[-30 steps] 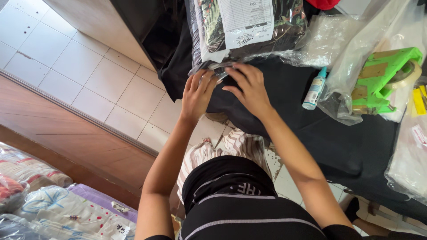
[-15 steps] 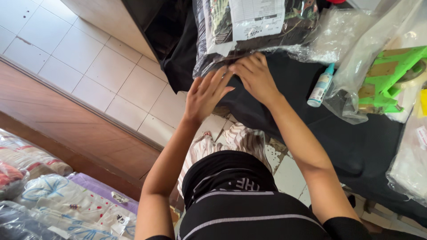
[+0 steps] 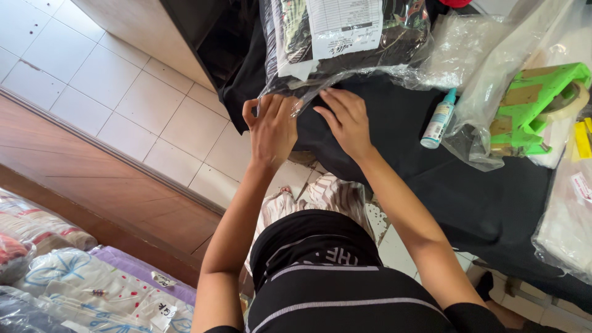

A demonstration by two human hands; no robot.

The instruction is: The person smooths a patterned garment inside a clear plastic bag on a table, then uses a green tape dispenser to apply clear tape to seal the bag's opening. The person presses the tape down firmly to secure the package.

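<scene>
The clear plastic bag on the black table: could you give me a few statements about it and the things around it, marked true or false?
1. Both the left hand and right hand touch the clear plastic bag. True.
2. The bag is empty. False: it holds dark folded fabric and a white sheet of paper.
3. A small spray bottle stands on the black tablecloth. True.
4. The tape dispenser is red. False: it is bright green.

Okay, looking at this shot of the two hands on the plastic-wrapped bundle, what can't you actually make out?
Head view:
- Clear plastic bag: its top is cut off by the upper edge; glare hides the folded fabric inside.
- Left hand: fingertips curl under the bag's flap, so the grip is unclear.
- Right hand: palm down, contact underneath hidden.
- Green tape dispenser: partly veiled by plastic.
- Small spray bottle: label too small.
</scene>
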